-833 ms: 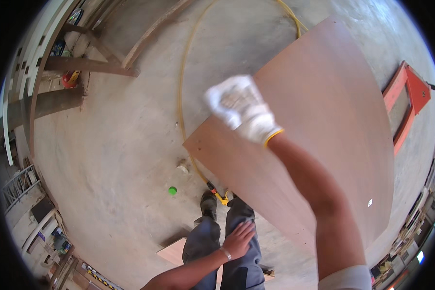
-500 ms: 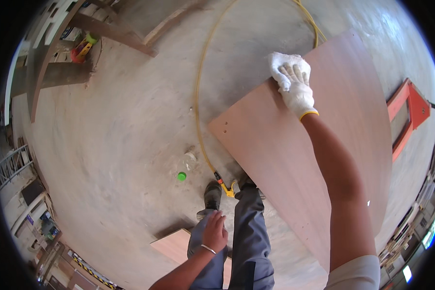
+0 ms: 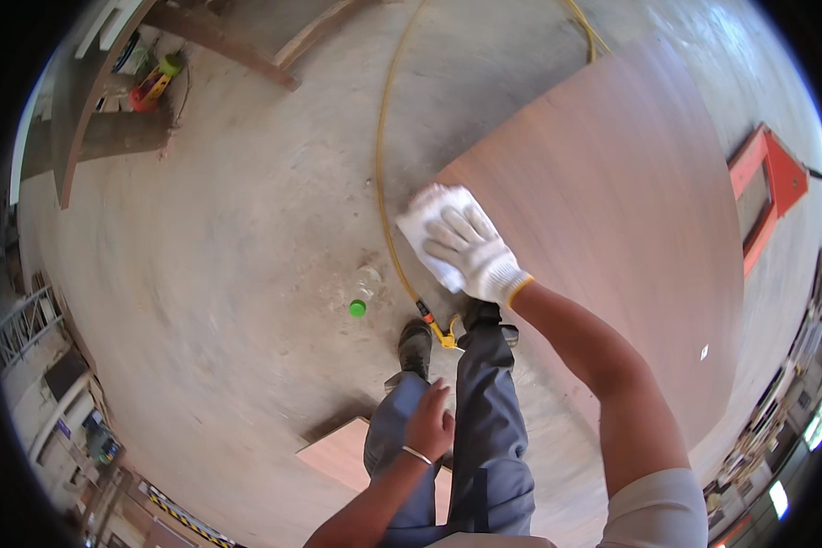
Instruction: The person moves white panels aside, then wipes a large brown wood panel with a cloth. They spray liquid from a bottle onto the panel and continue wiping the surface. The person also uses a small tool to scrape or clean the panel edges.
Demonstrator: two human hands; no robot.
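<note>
My right hand (image 3: pixel 473 251), in a white knit glove with a yellow cuff edge, presses flat over a folded white cloth (image 3: pixel 417 225). The cloth lies at the near left corner of a large reddish-brown wooden board (image 3: pixel 616 192) and covers that corner. My bare left hand (image 3: pixel 431 423), with a bracelet at the wrist, hovers by my left knee. It holds nothing, its fingers loosely stretched and the thumb apart.
A yellow air hose (image 3: pixel 380 151) curves over the concrete floor to a yellow air blow gun (image 3: pixel 447 339) at my feet. A clear bottle with a green cap (image 3: pixel 358 308) lies left of it. A red metal frame (image 3: pixel 769 187) stands right; a smaller board (image 3: pixel 338 452) lies by my legs.
My right hand has swept the cloth from the board's far left edge toward me and left, to the near corner. My left hand stays by the knee.
</note>
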